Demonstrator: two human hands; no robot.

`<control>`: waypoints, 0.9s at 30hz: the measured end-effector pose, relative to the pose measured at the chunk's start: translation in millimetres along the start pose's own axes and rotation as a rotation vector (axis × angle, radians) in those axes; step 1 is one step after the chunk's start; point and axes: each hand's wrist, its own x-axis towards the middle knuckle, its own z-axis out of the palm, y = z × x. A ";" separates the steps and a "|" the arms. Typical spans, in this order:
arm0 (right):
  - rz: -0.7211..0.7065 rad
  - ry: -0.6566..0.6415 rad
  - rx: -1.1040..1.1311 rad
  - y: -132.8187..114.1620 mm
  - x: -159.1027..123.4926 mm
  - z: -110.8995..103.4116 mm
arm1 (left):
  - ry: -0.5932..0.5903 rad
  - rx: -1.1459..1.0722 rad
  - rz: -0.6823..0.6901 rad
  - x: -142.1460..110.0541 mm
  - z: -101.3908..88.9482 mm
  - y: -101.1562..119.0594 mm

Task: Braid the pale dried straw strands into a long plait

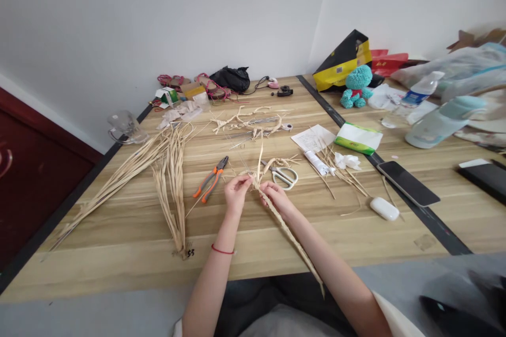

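Note:
A long braid of pale straw (pixel 290 234) runs from between my hands down past the table's front edge. My left hand (pixel 237 193) pinches the straw strands at the braid's upper end. Just to its right, my right hand (pixel 275 196) is closed around the braid near the same end. One flat strand (pixel 260 154) sticks up from the work. White-handled scissors (pixel 285 178) lie just beyond my right hand, partly under a short twisted straw piece (pixel 276 162). Pliers with orange and grey handles (pixel 211 179) rest left of my left hand.
Bundles of loose straw (pixel 174 179) spread over the left side. Twisted straw pieces (pixel 245 120) and thin metal rods lie farther back. On the right are a tube (pixel 316 162), a phone (pixel 409 183), a white case (pixel 384 208), a pale blue bottle (pixel 438 124) and a crocheted toy (pixel 357 87).

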 end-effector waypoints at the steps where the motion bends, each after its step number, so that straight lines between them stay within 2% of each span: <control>1: -0.001 -0.002 -0.005 -0.1 -0.3 -0.1 | -0.004 0.000 0.008 0.1 0.0 0.2; 14: 0.005 0.001 -0.010 5.4 0.7 -1.3 | -0.006 0.006 0.051 -2.7 2.8 7.2; 27: 0.005 0.014 -0.049 6.7 1.8 -0.3 | -0.020 -0.140 -0.074 0.7 -1.0 6.8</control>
